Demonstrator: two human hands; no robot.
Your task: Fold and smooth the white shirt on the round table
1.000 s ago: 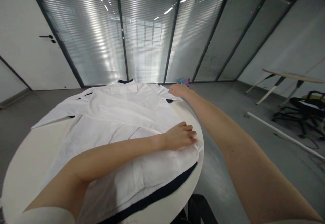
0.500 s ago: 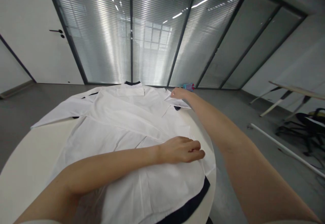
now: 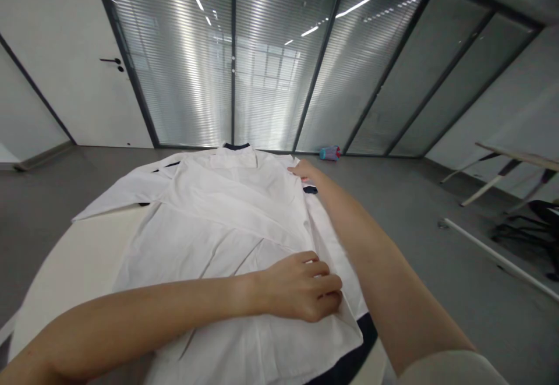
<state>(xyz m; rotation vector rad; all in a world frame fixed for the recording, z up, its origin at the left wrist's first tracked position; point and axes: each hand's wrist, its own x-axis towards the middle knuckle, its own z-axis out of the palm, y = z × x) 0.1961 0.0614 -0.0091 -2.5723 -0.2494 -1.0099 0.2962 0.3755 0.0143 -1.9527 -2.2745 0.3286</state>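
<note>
A white shirt point(image 3: 218, 216) with dark trim lies spread over a round white table point(image 3: 74, 262). My left hand point(image 3: 301, 286) rests on the shirt near its lower right side, fingers curled and pinching the fabric. My right hand point(image 3: 301, 169) reaches far across to the shirt's right shoulder and sleeve area, fingers closed on the cloth edge there. A dark cuff point(image 3: 311, 189) shows just beside that hand.
Glass walls with blinds point(image 3: 262, 64) stand behind the table, with a white door point(image 3: 65, 64) at the left. A small blue and pink bottle point(image 3: 329, 152) lies on the grey floor. A desk point(image 3: 515, 163), a chair and a white pole point(image 3: 498, 257) are at the right.
The view has shifted left and closer. My left hand has curled from flat into a pinch on the shirt's side, and my right hand has drawn the sleeve edge slightly inward.
</note>
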